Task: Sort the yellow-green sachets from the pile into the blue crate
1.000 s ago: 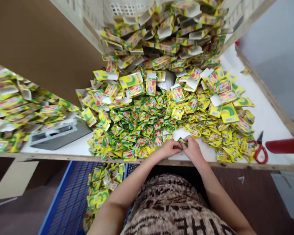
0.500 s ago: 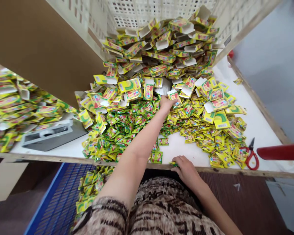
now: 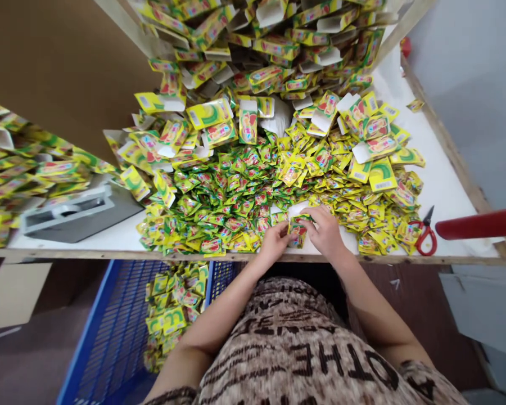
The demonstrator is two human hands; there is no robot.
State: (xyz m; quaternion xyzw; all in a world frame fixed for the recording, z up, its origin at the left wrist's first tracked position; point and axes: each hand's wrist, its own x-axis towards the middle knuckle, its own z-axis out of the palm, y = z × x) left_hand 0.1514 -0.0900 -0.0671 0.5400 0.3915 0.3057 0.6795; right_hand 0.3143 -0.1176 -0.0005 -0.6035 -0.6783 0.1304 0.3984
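Observation:
My left hand (image 3: 275, 243) is closed on the left side of a small open-ended carton (image 3: 297, 236), printed yellow, green and red, low over the table's front edge. At the carton's upper end is my right hand (image 3: 326, 233), its fingers pinched on a small green sachet (image 3: 302, 217), mostly hidden by the fingers. Just beyond my hands lie a heap of green sachets (image 3: 219, 194) and, to the right, a heap of yellow sachets (image 3: 341, 191). Loose open cartons (image 3: 248, 125) lie behind the heaps.
More cartons (image 3: 274, 48) are piled at the back in a pale crate. A brown cardboard sheet (image 3: 63, 67) and a grey tape dispenser (image 3: 84, 214) stand left. Red scissors (image 3: 425, 239) and a red bar (image 3: 480, 224) are right. A blue basket (image 3: 96, 332) with packets sits below.
My left hand has come back from the carton pile with one carton to the front edge. My right hand has risen slightly to meet it with the sachet. The view has tilted downward.

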